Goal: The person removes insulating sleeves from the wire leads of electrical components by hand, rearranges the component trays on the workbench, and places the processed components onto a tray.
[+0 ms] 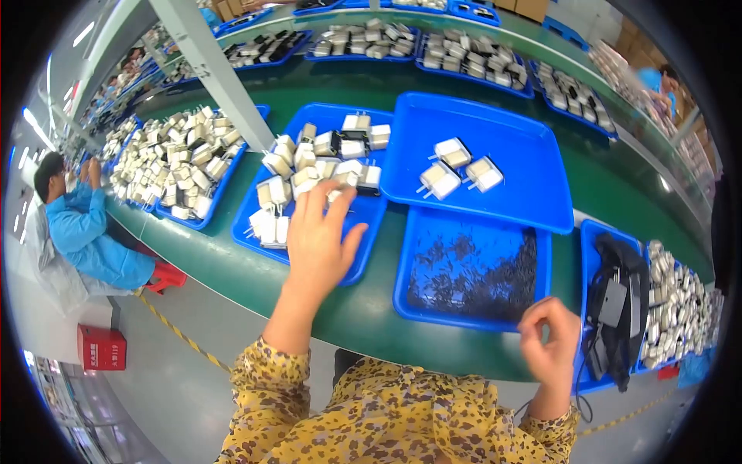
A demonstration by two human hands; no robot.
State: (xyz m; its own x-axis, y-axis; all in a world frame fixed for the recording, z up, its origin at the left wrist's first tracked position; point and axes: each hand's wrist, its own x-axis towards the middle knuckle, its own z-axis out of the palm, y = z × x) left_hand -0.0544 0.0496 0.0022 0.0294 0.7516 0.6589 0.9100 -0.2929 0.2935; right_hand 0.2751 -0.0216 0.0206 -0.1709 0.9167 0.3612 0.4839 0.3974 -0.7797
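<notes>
My left hand (321, 236) reaches over a blue tray (354, 267) of white plug adapters (272, 192), its fingers spread and the fingertips at the adapters; no adapter is seen lifted. My right hand (550, 340) is at the right front corner of a blue tray (403, 290) with many small dark pieces (471, 271). Its thumb and index finger are pressed together, and whatever may be between them is too small to make out. Above that tray, another blue tray (487, 127) overlaps its back edge and holds three adapters (485, 175).
A metal post (209, 69) rises behind the left trays. At the left sits a co-worker in blue (93, 232). Further adapters fill a tray (197, 224) on the left and one on the right (676, 309). A tray (591, 232) at right holds black items and cables.
</notes>
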